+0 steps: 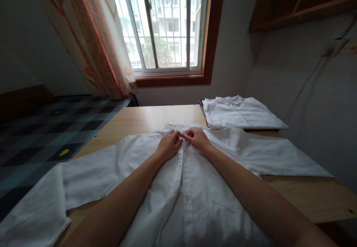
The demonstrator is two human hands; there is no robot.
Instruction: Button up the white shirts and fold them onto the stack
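Tabletop (156,116) is bearing a dress shirt (209,202); left hand (168,145) and right hand (198,139) are pinching its placket (187,187) below the collar (172,126) (gaping lower down).

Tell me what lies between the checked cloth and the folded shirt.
Pale wood tabletop lies between the checked cloth and the folded shirt, as the head view shows.

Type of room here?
Probably a bedroom or dorm room: a checked cover on what looks like a bed at left, a curtained window facing a building, and a wooden table with white shirts on it.
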